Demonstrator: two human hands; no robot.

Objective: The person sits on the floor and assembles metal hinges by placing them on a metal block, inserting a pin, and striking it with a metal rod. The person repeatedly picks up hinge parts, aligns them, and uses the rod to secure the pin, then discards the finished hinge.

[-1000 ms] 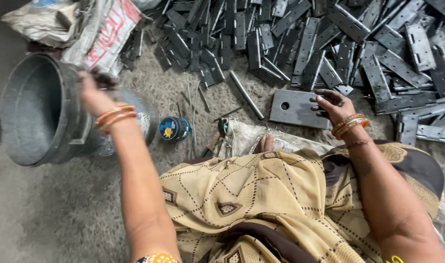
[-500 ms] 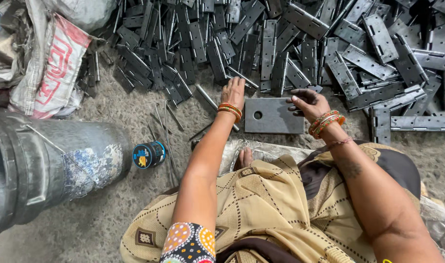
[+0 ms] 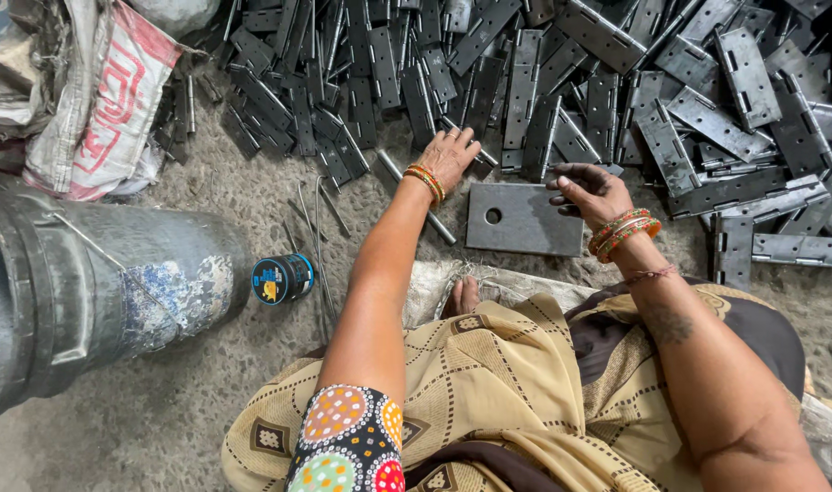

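Left hand (image 3: 451,153) spread flat on hinge pile (image 3: 525,82); right hand (image 3: 587,189) loosely curled (empty) above flat plate (image 3: 523,219).

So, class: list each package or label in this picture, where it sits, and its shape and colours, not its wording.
Woven sack: top left, crumpled, white with red print.
Small round tin: on the floor beside the grey bucket, left of the left hand's forearm, black with a blue and yellow label.
No signs or screens.

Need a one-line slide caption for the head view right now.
Seated person's left hand reaches into a heap of metal hinges; right hand rests at a flat holed steel plate.
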